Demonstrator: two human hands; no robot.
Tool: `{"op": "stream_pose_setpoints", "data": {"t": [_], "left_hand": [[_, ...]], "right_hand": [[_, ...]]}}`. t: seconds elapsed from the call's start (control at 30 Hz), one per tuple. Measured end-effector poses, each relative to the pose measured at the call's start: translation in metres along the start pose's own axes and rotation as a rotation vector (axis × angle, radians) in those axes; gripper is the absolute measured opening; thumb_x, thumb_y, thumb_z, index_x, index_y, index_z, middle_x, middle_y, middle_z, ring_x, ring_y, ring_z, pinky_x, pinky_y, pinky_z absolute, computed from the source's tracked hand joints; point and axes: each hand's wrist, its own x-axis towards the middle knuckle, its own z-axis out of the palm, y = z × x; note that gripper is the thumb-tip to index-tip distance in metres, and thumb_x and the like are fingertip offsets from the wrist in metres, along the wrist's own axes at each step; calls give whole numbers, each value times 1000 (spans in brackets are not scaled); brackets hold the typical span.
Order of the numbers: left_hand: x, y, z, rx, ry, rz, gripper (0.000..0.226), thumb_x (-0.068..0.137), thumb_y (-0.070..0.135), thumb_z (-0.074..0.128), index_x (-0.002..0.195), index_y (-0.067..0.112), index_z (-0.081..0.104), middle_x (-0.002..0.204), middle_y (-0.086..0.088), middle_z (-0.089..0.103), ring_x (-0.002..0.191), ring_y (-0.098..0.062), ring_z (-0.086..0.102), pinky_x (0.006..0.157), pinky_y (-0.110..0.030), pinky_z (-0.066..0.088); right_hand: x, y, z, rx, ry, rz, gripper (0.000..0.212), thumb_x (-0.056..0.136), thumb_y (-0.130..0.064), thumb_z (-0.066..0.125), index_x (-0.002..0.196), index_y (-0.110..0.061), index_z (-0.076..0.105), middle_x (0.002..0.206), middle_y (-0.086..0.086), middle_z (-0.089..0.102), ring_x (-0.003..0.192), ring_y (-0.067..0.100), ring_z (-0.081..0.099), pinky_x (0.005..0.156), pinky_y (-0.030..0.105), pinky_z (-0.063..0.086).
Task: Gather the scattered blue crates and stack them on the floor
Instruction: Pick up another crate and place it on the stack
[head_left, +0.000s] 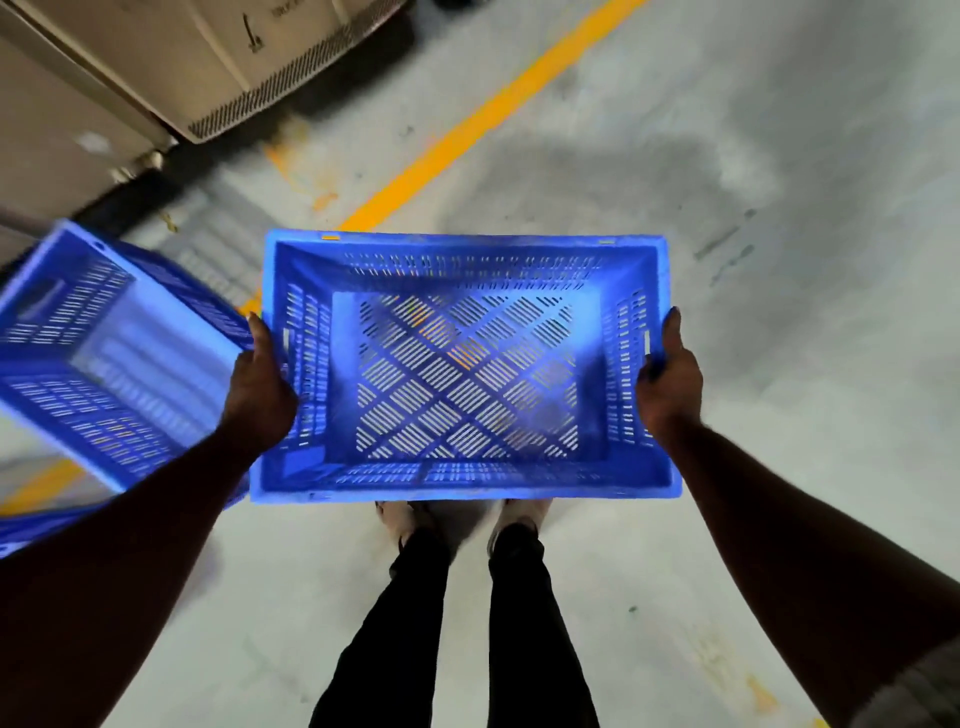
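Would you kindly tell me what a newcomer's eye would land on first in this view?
The empty blue crate fills the centre, with the left hand gripping its left end and the right hand gripping its right end. A second blue crate sits tilted at the left edge, and a yellow line runs diagonally across the grey floor behind.

Arms outstretched, left hand (260, 384) and right hand (670, 382) each grip the crate (467, 374).
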Motion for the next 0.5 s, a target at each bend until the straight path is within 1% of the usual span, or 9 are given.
{"op": "stream_pose_setpoints", "data": {"t": [0.07,0.13,0.2,0.3,0.37,0.4,0.47,0.5], "left_hand": [[-20,17,-30,24,33,8,92,78,-14,50,154,4,2,99,-41,50,90,-53,51,74,-50,39],[-40,34,-56,8,72,2,90,79,-13,48,155,11,6,98,-39,51,90,-52,53,76,-49,41],[-58,51,-83,-59,119,-28,87,80,-11,46,155,18,12,98,-36,54,91,-51,56,78,-49,42],[-90,76,-118,-160,158,-85,83,82,-9,43,153,28,21,106,-31,58,99,-46,58,83,-46,44],[-110,96,-140,-180,160,-55,84,81,-8,42,153,31,22,106,-29,59,98,-45,59,82,-45,45],[-118,106,-151,-169,152,-24,85,80,-9,41,153,30,22,103,-30,59,96,-45,59,80,-45,44],[-132,124,-169,-127,127,41,84,81,-10,41,154,27,20,100,-31,59,94,-45,58,79,-45,43],[-142,134,-176,-110,112,77,84,81,-10,42,154,26,19,101,-32,59,95,-45,58,80,-46,43]], "right_hand": [[-17,-12,-27,17,16,-4,73,89,0,41,154,-27,21,81,18,48,71,28,47,70,30,36],[-34,-24,-53,6,31,-9,74,88,0,41,154,-26,21,82,21,51,72,29,48,71,34,38],[-58,-37,-81,9,52,-5,74,87,1,41,154,-25,21,84,24,54,72,30,49,70,34,37],[-92,-50,-127,54,97,-1,73,88,2,40,154,-24,24,89,25,58,73,28,49,71,34,39],[-114,-52,-160,76,138,-18,71,86,-4,39,153,-23,28,91,24,61,74,30,52,74,37,43],[-125,-52,-175,93,158,-27,72,83,-6,37,152,-22,30,91,23,63,74,33,55,74,36,44],[-142,-49,-201,123,188,-13,72,82,-2,39,151,-21,33,97,24,66,80,37,61,73,31,42],[-150,-48,-214,137,201,6,72,83,1,41,151,-21,35,102,24,67,83,37,63,74,30,41]]}}
